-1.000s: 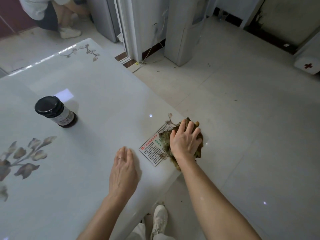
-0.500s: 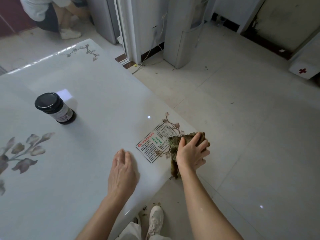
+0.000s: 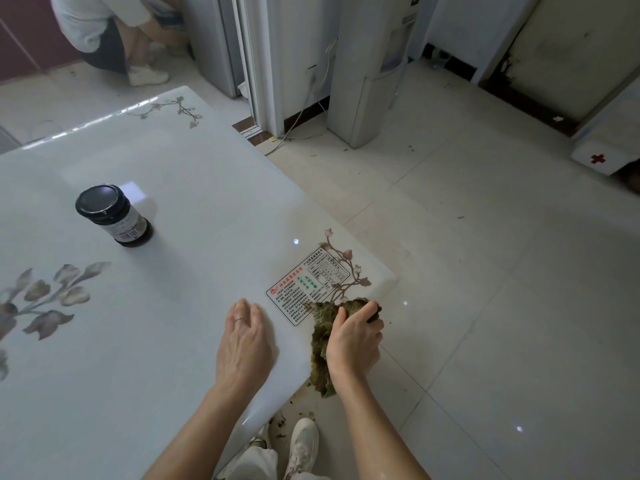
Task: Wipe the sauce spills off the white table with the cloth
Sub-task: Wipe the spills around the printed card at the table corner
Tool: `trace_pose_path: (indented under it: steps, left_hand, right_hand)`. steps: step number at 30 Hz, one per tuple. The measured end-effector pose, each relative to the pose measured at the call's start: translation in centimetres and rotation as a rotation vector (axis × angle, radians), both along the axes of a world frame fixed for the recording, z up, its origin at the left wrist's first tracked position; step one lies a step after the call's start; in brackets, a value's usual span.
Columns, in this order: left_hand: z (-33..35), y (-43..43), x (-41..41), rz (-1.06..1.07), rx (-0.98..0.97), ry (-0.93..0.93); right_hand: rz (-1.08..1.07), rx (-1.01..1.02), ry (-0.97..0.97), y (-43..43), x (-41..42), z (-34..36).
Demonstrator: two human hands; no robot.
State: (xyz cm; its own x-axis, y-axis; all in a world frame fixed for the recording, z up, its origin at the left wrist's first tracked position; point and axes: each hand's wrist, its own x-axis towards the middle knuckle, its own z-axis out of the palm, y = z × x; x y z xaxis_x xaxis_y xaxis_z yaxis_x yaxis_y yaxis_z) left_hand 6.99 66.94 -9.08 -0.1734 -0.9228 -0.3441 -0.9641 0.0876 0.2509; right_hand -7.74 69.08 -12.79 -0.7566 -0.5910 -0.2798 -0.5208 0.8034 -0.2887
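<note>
Right hand [image 3: 353, 341] grips the cloth [image 3: 320, 351] at the table's [image 3: 173, 341] four o'clock edge, left hand [image 3: 244, 344] flat — I'd fold to a clean side first.

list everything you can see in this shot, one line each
table: one, white with leaf prints, fills the left of the view
jar: one, dark with a black lid, upright on the table, far left
sticker: one, white with red, green and black print, on the table near its right corner
cloth: one, greenish brown, at the table's near edge, hanging down past it
crumbs: several, dark, on the floor under that edge
box: one, white with a red cross, on the floor, far right
other person: one, crouching, top left
shoe: one, white, bottom centre
left hand: flat on the table
right hand: grips the cloth
</note>
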Motion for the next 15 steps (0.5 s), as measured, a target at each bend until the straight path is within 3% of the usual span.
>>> trace_pose_path:
  steps: [9, 15]
  left_hand:
    - [0.4, 0.5, -1.2, 0.048, -0.002, 0.022]
    - [-0.1, 1.8, -0.8, 0.057, -0.023, 0.067]
  right_hand:
    - [0.215, 0.127, 0.084, 0.9, 1.1, 1.3]
    - [0.114, 0.073, -0.012, 1.2, 0.9, 1.3]
